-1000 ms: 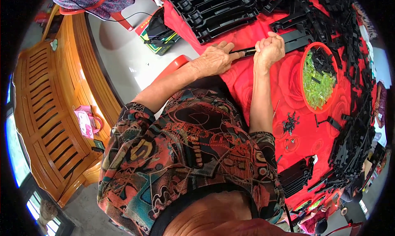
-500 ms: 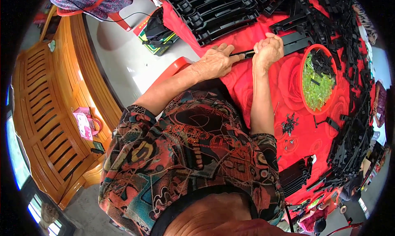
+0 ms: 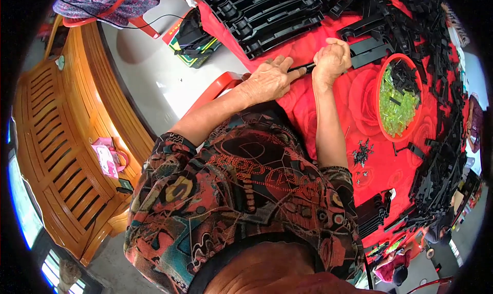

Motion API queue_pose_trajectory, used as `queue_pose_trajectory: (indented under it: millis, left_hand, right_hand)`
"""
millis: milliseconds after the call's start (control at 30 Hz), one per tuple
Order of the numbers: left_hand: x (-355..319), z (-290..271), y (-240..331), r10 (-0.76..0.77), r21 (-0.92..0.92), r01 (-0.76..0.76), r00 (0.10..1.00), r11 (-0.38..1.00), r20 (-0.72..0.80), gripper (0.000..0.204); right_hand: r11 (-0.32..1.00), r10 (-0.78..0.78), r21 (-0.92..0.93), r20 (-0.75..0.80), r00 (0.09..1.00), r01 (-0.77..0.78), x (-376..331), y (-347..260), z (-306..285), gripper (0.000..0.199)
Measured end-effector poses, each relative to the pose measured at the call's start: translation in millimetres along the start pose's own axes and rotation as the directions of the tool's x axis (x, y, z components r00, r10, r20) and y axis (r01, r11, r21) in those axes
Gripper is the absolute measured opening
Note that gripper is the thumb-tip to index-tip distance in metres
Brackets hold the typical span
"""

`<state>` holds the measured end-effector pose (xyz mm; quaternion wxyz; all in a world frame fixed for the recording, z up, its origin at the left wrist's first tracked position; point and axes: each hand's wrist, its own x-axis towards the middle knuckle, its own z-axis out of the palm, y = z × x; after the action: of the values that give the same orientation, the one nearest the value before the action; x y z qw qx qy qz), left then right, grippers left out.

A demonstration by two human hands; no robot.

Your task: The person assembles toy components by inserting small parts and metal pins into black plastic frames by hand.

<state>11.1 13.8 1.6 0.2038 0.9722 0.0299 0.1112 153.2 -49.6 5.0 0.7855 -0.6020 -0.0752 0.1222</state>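
Note:
A narrow black plastic strip lies low over the red tablecloth, reaching from one hand to the other. My left hand bends over its near end, fingers closed on it. At its other end my right hand makes a tight fist, and whatever the fist holds is hidden by the fingers. Just beyond that fist lie flat black panels. To their right stands a red bowl with yellow-green translucent pieces and small black parts. A scatter of tiny black pieces lies nearer to me.
Stacked long black parts fill the table's far left. Black parts are heaped along the right side. Off the table's left edge are a red stool, a green box and a wooden bench. Another person is at lower right.
My right fist has shifted slightly left and up. The left hand keeps nearly the same place on the strip. The whole view has moved a little.

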Motion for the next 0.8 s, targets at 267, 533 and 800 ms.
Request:
queue_pose_trajectory:
  millis: [267,533,800]
  left_hand:
    - [-0.2,1.7,-0.6,-0.020,-0.001,0.020,0.998,1.000,-0.055,0.043]
    - [-6.2,15.7,-2.7,0.019,0.023,-0.014,0.968,1.000,-0.249,0.034]
    - [-11.1,9.6,-2.0,0.103,0.114,-0.076,0.962,0.991,-0.252,0.029]
  right_hand:
    - [0.999,-0.009,0.043,0.036,0.999,0.007,4.2,-2.9,5.3,0.014]
    - [0.940,-0.120,0.304,-0.137,0.983,0.158,-9.4,-20.7,-17.6,0.013]
    - [0.933,-0.165,0.295,-0.156,0.974,0.205,-36.8,-49.4,-35.6,0.013]
